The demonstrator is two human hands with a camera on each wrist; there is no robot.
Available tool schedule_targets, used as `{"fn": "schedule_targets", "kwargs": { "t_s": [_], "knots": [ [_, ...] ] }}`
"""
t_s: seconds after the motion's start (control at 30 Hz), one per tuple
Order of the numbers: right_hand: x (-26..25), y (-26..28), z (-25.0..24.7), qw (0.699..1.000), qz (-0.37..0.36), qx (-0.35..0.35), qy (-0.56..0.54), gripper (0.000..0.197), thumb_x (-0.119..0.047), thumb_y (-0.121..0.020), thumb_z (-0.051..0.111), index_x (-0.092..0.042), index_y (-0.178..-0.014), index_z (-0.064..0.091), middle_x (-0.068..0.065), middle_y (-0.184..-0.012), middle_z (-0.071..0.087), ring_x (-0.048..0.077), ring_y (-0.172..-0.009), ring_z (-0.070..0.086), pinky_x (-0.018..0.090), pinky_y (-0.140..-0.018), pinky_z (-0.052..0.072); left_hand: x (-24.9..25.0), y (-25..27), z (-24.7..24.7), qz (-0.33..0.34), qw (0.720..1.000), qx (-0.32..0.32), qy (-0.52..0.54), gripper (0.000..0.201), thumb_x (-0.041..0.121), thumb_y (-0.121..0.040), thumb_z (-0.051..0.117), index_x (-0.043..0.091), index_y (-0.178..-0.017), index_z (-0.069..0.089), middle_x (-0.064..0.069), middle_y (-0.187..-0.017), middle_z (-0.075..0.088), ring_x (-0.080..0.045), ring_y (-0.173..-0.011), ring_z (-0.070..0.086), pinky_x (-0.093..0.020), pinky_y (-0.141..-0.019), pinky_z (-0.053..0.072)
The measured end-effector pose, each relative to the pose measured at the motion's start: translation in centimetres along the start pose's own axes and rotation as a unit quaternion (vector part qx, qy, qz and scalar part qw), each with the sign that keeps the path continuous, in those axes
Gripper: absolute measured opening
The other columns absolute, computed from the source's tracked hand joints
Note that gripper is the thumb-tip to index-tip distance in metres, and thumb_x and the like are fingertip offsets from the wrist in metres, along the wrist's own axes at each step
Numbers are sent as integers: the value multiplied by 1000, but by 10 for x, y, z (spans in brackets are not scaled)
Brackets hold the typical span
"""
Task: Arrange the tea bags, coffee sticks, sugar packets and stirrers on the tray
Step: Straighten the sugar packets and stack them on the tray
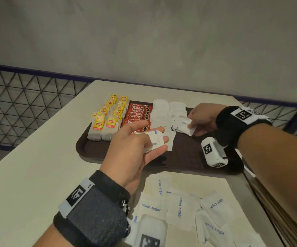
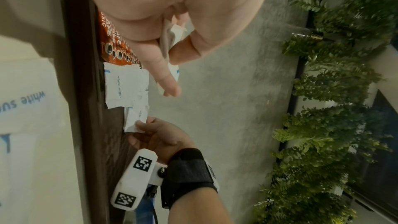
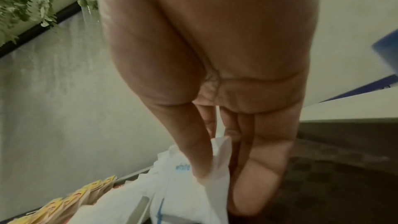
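Right hand (image 1: 204,118) was pinching a white paper sugar packet (image 1: 184,126) at the dark brown plastic tray (image 1: 188,157), center-right of frame; left hand (image 1: 140,139) held spare packets (image 1: 154,140). Risk, I'd guess: nudging the neat sugar rows (image 1: 169,111) crooked.

Three cameras: one worn on the head, one on each wrist.
The head view looks forward and down over the worktop (image 1: 37,157) and tray (image 1: 185,155). Each wrist view sits very close behind its own palm, looking along the fingers. The left wrist view also takes in the right hand (image 2: 159,137), as the head view does.
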State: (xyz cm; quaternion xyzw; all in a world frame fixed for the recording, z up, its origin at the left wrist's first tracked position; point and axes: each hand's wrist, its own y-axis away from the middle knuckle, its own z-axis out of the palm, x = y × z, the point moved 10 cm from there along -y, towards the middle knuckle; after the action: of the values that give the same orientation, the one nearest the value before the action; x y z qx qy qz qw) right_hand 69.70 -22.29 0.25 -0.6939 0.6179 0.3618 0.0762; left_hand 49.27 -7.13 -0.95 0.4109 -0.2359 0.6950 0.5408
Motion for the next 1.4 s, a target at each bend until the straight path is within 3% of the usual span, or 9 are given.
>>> {"fn": "schedule_targets", "kwargs": {
  "t_s": [0.07,0.23,0.33,0.47,0.77,0.9,1.03,1.17,1.4],
  "knots": [
    [-4,-3,3,1000,1,7,-8,16,12,-91,63,1,-102,66,27,-113,69,42,-103,70,51,-86,60,1,0,0,1,1000,-2,-1,47,-19,-92,40,15,-119,59,-13,-105,78,-30,-93,77,-31,-66,63],
    [-5,-13,5,1000,1,31,-1,18,12,-90,65,4,-106,63,25,-100,66,38,-83,69,51,-89,60,1,0,0,4,1000,-2,-6,47,-21,-91,40,13,-117,61,-12,-104,78,-30,-92,77,-33,-67,64],
    [-5,-12,4,999,10,36,13,16,0,-86,75,6,-99,67,29,-103,72,40,-87,76,51,-88,61,1,0,0,4,1000,1,-2,46,-20,-92,39,12,-116,61,-12,-102,79,-30,-91,77,-32,-66,64],
    [-4,-8,3,998,15,35,52,29,-15,-79,86,-1,-97,68,21,-90,76,35,-81,78,49,-84,63,2,1,-1,9,1000,11,-4,45,-20,-92,39,12,-115,62,-12,-102,78,-30,-90,77,-30,-63,63],
    [-15,-6,16,995,-31,10,91,35,-3,-77,86,4,-108,68,18,-96,76,31,-79,77,45,-82,64,0,0,-3,1,1000,27,9,49,-17,-93,35,13,-125,58,-17,-104,77,-36,-90,77,-35,-64,63],
    [-16,-8,11,995,-36,24,85,26,-9,-84,81,0,-103,67,17,-95,76,30,-78,77,39,-79,63,-1,0,-4,-1,1000,30,8,49,-17,-94,35,13,-124,58,-17,-105,77,-35,-90,77,-35,-63,63],
    [-11,-14,7,996,-31,33,72,31,-7,-84,82,8,-107,68,24,-96,77,36,-85,77,49,-87,62,-2,-1,-4,-1,1000,30,5,48,-17,-94,35,14,-123,58,-17,-106,77,-35,-90,77,-34,-62,63],
    [-9,-18,7,997,-25,26,62,31,-5,-80,85,7,-103,70,20,-89,77,28,-70,76,41,-79,64,-4,-3,-6,2,1000,30,0,49,-18,-93,37,15,-122,58,-17,-110,75,-36,-91,77,-33,-61,62],
    [-11,-24,6,997,-39,33,57,30,1,-79,84,13,-101,67,23,-89,76,36,-80,77,49,-84,63,-4,-5,-6,8,1000,22,-2,53,-21,-91,38,16,-125,55,-18,-113,72,-35,-95,76,-38,-72,65]
  ]
}}
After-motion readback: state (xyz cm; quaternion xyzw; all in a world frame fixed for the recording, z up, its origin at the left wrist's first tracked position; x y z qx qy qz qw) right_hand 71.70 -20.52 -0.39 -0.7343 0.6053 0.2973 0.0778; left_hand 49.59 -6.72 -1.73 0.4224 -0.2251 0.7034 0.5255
